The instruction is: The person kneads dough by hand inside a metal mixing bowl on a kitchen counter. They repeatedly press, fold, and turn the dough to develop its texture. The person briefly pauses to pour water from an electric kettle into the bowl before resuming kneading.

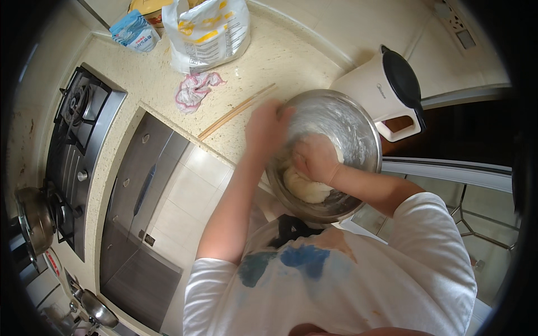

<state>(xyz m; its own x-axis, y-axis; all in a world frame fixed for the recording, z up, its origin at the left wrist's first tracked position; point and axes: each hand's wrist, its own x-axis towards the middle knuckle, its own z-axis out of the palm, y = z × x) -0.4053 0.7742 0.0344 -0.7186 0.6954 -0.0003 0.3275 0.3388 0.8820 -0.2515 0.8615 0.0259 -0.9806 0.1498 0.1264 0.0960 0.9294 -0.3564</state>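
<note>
A wide stainless-steel mixing bowl (370,143) sits near the counter edge, close against my body. Pale dough (309,187) lies in it, and white floury residue coats the inner wall. My right hand (317,157) is down in the bowl with its fingers curled into the dough; the fingertips are hidden. At the bowl's left rim is my left hand (269,128), blurred by motion, its thumb over the inside and its fingers around the outer side. A pair of wooden chopsticks (235,112) lies on the counter just left of that hand.
A white-and-pink cloth (195,92), a white plastic bag (208,38) and a blue pouch (136,32) are farther back. A Midea electric kettle (361,77) stands behind the bowl. At left are a gas stove (80,138), a pot (35,220) and an open drawer (130,235).
</note>
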